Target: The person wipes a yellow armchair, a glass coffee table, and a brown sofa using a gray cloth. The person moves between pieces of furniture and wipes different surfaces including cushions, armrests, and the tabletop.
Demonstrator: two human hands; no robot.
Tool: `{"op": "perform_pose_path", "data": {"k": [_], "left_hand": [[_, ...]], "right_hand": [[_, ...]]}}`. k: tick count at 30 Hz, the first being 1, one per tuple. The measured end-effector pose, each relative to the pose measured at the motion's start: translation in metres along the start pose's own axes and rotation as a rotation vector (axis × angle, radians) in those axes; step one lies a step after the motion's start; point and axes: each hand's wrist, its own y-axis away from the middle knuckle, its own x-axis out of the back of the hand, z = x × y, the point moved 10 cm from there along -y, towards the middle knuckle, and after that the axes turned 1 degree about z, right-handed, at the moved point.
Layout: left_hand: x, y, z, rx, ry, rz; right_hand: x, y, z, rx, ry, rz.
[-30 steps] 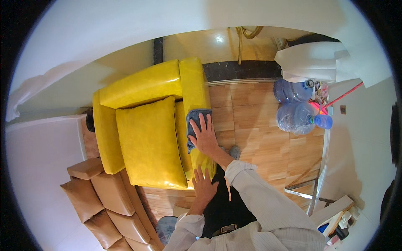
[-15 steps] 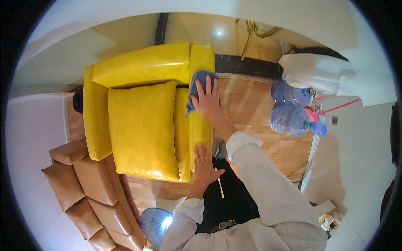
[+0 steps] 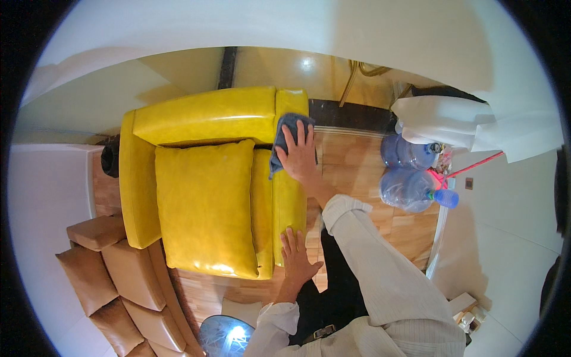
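Observation:
A yellow leather-look armchair (image 3: 140,178) with a loose square seat cushion (image 3: 205,208) stands in front of me. On the far part of its right armrest (image 3: 290,205) lies a dark blue-grey cloth (image 3: 279,149). My right hand (image 3: 302,159) presses flat on that cloth, fingers spread and stretched toward the backrest (image 3: 205,119). Part of the cloth is hidden under the palm. My left hand (image 3: 299,265) rests at the near end of the same armrest, fingers extended and thumb out to the side, with nothing in it.
A brown sofa (image 3: 134,268) sits at the lower left, by a round glossy table (image 3: 220,333). To the right, large clear-blue water bottles (image 3: 407,189) stand on the wood floor (image 3: 351,178) near a red-handled tool (image 3: 476,163) and white draped fabric (image 3: 443,119).
The whole view has shifted, so the armchair sits lower in the picture. My right hand and the cloth have slid slightly toward the armrest's far end. My left hand stays at the near end.

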Motion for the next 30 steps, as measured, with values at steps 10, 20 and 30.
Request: {"op": "perform_pose_path", "data": {"k": [10,20,30], "left_hand": [[0.063,-0.043,0.029,-0.065,-0.089,0.403],[0.052,-0.084,0.017,0.25,-0.05,0.125],[0.055,-0.087,0.028,0.298,0.007,0.103]], "right_hand": [[-0.004,-0.1,0.023,-0.014,-0.005,-0.026],[0.009,-0.018,0.014,0.142,-0.174,-0.106],[0.01,-0.058,0.013,0.221,-0.125,-0.132]]}}
